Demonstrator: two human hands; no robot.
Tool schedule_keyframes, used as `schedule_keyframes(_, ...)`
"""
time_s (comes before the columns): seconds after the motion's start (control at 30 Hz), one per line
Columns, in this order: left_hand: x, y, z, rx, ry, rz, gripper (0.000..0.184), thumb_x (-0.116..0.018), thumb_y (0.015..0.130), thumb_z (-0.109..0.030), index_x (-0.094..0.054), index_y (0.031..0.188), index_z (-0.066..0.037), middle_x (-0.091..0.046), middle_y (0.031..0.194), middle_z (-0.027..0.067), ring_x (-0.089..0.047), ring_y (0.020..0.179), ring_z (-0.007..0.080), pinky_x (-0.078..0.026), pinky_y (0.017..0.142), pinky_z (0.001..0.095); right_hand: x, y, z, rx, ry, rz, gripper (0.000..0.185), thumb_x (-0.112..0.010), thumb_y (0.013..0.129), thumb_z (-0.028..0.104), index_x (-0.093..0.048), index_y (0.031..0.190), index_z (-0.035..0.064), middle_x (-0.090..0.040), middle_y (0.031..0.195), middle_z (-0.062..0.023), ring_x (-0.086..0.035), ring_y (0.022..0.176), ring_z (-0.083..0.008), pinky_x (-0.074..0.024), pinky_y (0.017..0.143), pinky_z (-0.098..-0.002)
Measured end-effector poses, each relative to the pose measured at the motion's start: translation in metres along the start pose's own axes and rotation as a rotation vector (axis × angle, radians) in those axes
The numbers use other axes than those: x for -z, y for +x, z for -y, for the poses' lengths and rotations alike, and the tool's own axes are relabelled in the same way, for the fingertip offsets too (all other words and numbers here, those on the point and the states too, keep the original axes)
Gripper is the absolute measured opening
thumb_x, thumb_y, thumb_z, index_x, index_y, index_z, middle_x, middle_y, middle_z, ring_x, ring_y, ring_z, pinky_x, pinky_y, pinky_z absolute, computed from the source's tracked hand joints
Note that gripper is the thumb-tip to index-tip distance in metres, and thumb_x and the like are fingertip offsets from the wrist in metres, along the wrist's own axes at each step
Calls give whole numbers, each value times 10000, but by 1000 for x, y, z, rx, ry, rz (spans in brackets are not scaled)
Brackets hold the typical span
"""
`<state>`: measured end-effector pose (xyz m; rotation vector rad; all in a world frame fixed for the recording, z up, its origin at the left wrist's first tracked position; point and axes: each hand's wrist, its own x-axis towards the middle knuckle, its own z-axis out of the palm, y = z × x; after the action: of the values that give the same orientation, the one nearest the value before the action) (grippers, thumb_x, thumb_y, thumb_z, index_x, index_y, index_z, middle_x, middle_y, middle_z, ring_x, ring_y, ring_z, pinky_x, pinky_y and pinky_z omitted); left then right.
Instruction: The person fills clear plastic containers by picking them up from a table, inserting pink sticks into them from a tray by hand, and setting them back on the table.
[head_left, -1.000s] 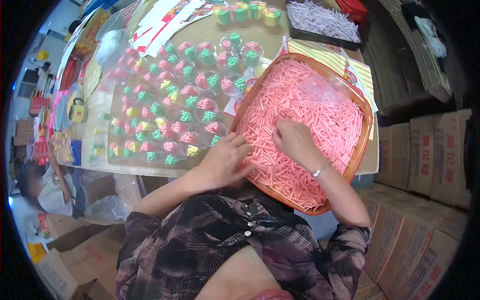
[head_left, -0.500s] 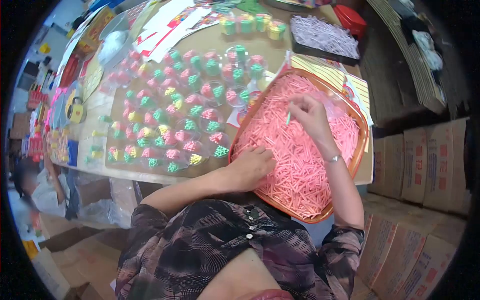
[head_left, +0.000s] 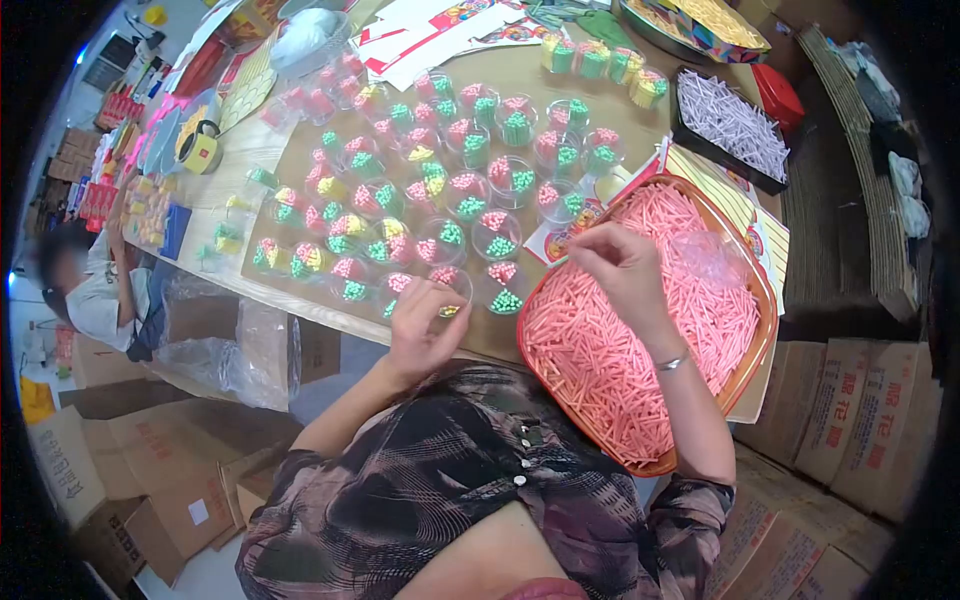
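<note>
My left hand (head_left: pixel 425 325) is curled, thumb and fingers bent towards each other, at a clear plastic cup (head_left: pixel 463 279) of pink and yellow short sticks. It covers part of that cup, and whether it grips the cup is hidden. Over the left side of a large orange-rimmed basket (head_left: pixel 772 300) my right hand (head_left: pixel 620 270) is raised, its fingertips pinched together. Anything between those fingertips is too small to name. Pink short sticks (head_left: pixel 600 370) fill the basket, and a crumpled clear plastic bag (head_left: pixel 705 255) rests on them.
Many clear cups (head_left: pixel 512 180) of pink, green and yellow sticks cover the table's middle. A black tray of pale lilac sticks (head_left: pixel 730 125) stands behind the basket. Cartons (head_left: pixel 850 400) are stacked at right. Another person (head_left: pixel 95 285) sits at far left, near a yellow mug (head_left: pixel 200 150).
My left hand has left the pink sticks and moved left to the cups. The green stick seen in my right fingertips is no longer clearly visible. The view has shifted.
</note>
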<state>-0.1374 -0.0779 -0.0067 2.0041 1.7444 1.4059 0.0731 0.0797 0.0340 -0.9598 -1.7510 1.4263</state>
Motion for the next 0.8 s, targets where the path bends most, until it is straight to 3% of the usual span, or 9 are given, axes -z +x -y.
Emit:
schedule_keyframes(0.1,7,-2,4,38,19,-56,142,-697,709,7,-627,818,-52,-623,822,48,-521,721,201,-417,701,297,-20,11,-3,142,-155,114,60,-659,812,-31,-687,847,10,-621,740,13,-476,589,-51,-398,563,-187)
schedule_keyframes(0.23,13,2,5,-32,95,-42,140,-694,703,6,-627,811,-53,-624,823,44,-515,724,199,-408,709,294,-24,25,-14,339,-486,9,75,-660,808,-30,-693,862,10,-634,755,8,-491,601,-61,-404,567,-195)
schedule_keyframes(0.43,23,4,19,-26,88,-37,141,-692,711,13,-629,822,-47,-620,831,52,-502,749,190,-409,705,285,-9,50,-21,176,-287,-169,88,-661,807,-27,-697,873,18,-637,759,7,-501,608,-65,-408,572,-199)
schedule_keyframes(0.67,24,8,25,-24,76,-52,153,-695,693,3,-628,815,-59,-627,830,37,-510,724,192,-404,716,293,-31,84,-12,245,-332,-193,86,-658,808,-17,-690,880,15,-638,766,0,-527,623,-79,-436,600,-199)
schedule_keyframes(0.73,25,8,25,-27,73,-46,157,-697,691,1,-628,818,-60,-627,831,35,-511,724,192,-404,714,294,-41,99,-17,444,-451,-142,66,-660,781,-13,-669,834,27,-657,805,-25,-560,629,-142,-447,597,-255)
schedule_keyframes(0.8,27,8,24,-26,73,-50,159,-698,691,1,-628,819,-60,-627,831,34,-510,723,192,-405,713,294,-43,105,-22,427,-462,-134,70,-658,785,-14,-671,841,26,-654,804,-22,-561,634,-138,-452,606,-250)
